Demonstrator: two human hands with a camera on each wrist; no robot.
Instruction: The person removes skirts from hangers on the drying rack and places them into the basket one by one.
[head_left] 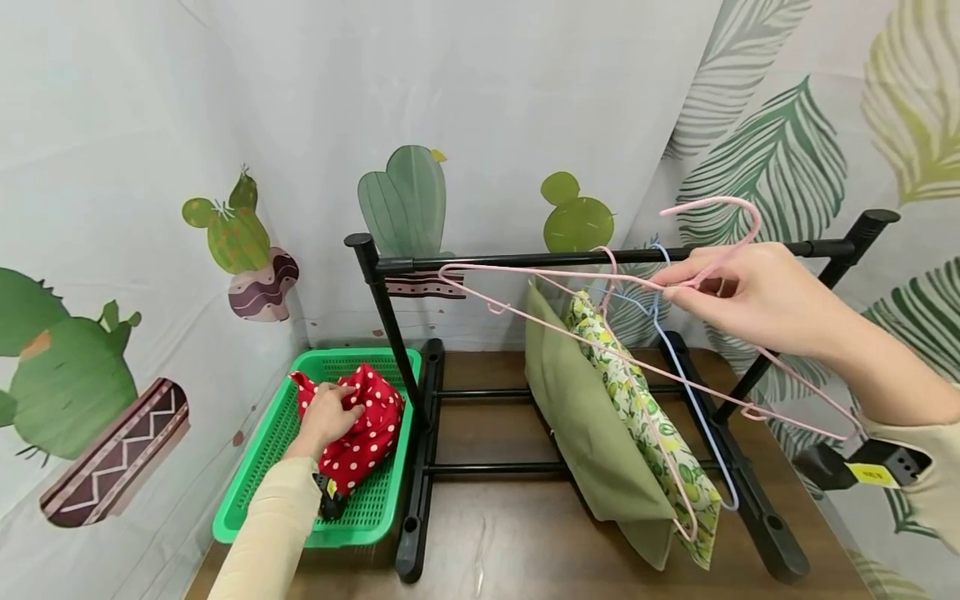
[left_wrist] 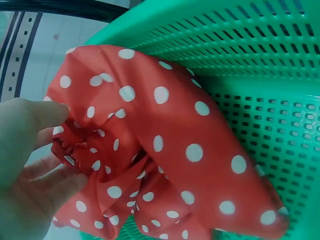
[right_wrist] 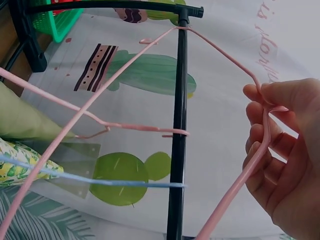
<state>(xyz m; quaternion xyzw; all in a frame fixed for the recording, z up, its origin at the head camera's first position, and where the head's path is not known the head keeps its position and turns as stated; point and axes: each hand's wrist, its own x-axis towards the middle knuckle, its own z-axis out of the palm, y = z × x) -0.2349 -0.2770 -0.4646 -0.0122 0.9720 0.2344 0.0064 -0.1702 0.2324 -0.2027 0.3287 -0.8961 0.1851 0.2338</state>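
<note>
My right hand (head_left: 757, 292) pinches a pink clothes hanger (head_left: 551, 272) at the base of its hook, and the hanger's body slants across the front of the rack. In the right wrist view, thumb and fingers close on the pink wire just beside the hook. At lower left, my left hand (head_left: 330, 414) touches a red cloth with white dots (head_left: 375, 412), bunched up inside a green basket (head_left: 228, 518). The left wrist view has its fingers spread apart at a gathered fold of the cloth (left_wrist: 165, 130).
A black rack (head_left: 480, 262) stands on a brown table (head_left: 517, 542), right of the basket. From its bar hang an olive-green cloth (head_left: 581, 425), a lemon-print cloth (head_left: 626, 392), another pink hanger and a blue hanger (head_left: 693, 400). Printed curtains (head_left: 487, 100) close off the back and sides.
</note>
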